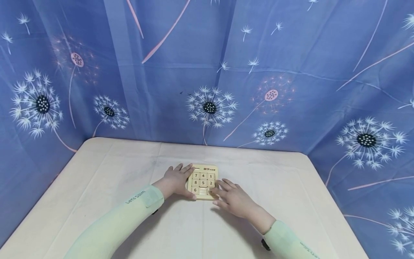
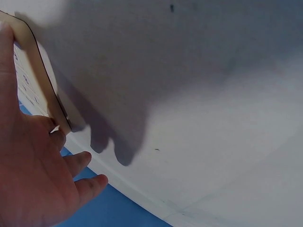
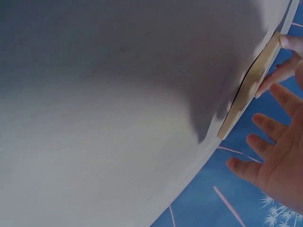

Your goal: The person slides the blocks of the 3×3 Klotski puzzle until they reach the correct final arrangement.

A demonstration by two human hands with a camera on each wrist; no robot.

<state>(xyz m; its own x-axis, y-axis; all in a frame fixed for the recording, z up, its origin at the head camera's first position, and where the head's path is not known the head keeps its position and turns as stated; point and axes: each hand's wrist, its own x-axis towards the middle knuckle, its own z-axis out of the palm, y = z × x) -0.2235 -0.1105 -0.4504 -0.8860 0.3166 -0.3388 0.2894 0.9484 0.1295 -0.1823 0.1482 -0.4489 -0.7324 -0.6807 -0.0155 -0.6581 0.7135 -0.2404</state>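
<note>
A yellow sliding number puzzle (image 1: 203, 197) lies on the table, its square tiles printed with dark digits. Tiles 7, 4 and 1 form the top row, with 8, 5 and 2 beneath. In the bottom row, tile 6 (image 1: 195, 190) is at left, a gap in the middle, and a tile partly hidden by a fingertip at right. My left hand (image 1: 176, 181) grips the puzzle's left side, thumb at the lower corner and forefinger at the upper one. Over the lower right tile reaches a finger of my right hand (image 1: 237, 201), its other fingers loosely spread beside the frame.
The pale cloth-covered table (image 1: 258, 169) has rounded far corners. Blue curtain (image 1: 161, 108) with a dandelion print hangs behind it and along both sides. Light green sleeves (image 1: 119, 216) cover both forearms.
</note>
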